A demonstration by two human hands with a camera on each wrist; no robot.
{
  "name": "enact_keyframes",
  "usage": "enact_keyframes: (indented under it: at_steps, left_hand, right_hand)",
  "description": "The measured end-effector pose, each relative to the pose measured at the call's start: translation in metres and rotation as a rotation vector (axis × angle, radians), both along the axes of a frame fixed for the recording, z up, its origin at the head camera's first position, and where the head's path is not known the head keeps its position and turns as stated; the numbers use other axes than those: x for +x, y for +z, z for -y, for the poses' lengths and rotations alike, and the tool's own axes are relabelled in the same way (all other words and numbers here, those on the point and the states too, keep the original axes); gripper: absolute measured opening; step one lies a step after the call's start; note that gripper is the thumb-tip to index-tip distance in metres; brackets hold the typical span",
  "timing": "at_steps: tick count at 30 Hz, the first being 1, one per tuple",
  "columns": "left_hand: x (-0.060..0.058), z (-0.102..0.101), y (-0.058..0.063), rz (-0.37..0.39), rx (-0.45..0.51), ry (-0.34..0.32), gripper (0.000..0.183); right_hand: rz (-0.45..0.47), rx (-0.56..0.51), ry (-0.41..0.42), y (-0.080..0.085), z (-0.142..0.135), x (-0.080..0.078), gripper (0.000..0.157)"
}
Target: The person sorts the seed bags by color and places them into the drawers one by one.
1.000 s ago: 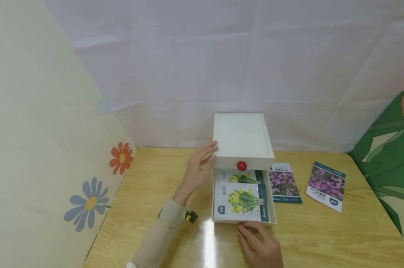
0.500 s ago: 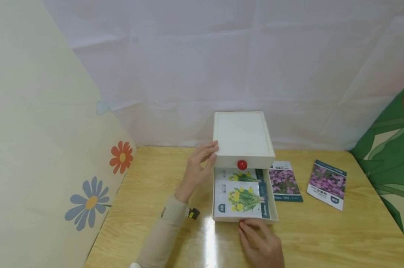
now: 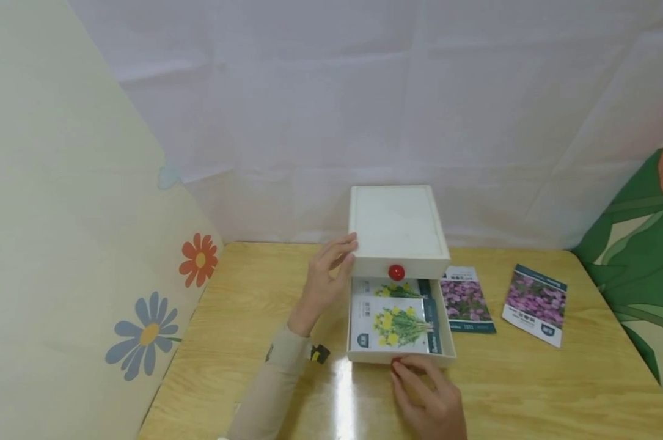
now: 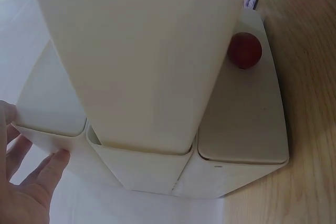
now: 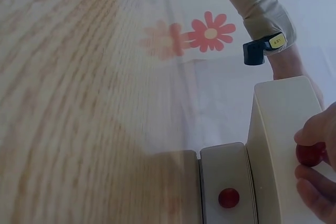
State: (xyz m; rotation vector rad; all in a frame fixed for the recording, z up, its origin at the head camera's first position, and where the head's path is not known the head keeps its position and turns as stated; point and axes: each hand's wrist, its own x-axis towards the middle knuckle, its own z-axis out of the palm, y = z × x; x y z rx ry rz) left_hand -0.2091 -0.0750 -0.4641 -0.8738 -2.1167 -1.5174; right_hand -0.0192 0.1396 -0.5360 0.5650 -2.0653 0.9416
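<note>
A small white cabinet (image 3: 397,223) with red knobs stands on the table. Its middle drawer (image 3: 446,330) is pulled out and holds dandelion-like seed packets (image 3: 391,327) with yellow flowers, lying face up. My right hand (image 3: 432,397) pinches the red knob (image 5: 308,154) of this drawer between thumb and fingers. My left hand (image 3: 326,275) rests against the cabinet's left side near the top front corner, its fingers spread and fairly straight. In the left wrist view, its fingertips (image 4: 59,157) touch the cabinet wall. The top and bottom drawers sit pushed in.
Right of the cabinet, a purple-flower packet (image 3: 465,302) lies partly behind the drawer. Another purple-flower packet (image 3: 536,305) lies farther right on the wooden table (image 3: 556,391). A white cloth (image 3: 287,122) hangs behind, and flower-printed panels (image 3: 150,333) flank the table.
The pulled-out drawer's front has shifted slightly toward the cabinet, with the right hand on its knob. The left hand stays at the cabinet's side.
</note>
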Motion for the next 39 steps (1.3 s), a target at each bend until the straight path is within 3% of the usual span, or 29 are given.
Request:
enact_keyframes:
  at_steps: [11,19,24,32,39]
  left_hand:
    - [-0.001,-0.002,-0.003,-0.007,0.017,0.005,0.026]
    - [-0.001,-0.002,-0.002,-0.009,-0.003,0.010,0.026]
    - [-0.002,-0.002,-0.002,-0.026,-0.004,0.008,0.026]
    - [-0.001,-0.001,-0.002,-0.011,-0.005,0.014,0.027]
    - [0.000,-0.002,-0.001,-0.007,-0.008,0.014,0.027]
  right_hand:
    - [0.056,0.003,-0.002,0.004,-0.002,-0.004,0.036]
    - [-0.046,-0.020,0.035,0.008,-0.002,-0.015,0.031]
    - [-0.056,-0.022,0.037,0.012,-0.003,-0.018,0.031]
    - [0.023,-0.017,0.007,0.018,-0.003,-0.018,0.034]
    - [0.039,-0.035,0.011,0.021,-0.001,-0.019,0.033]
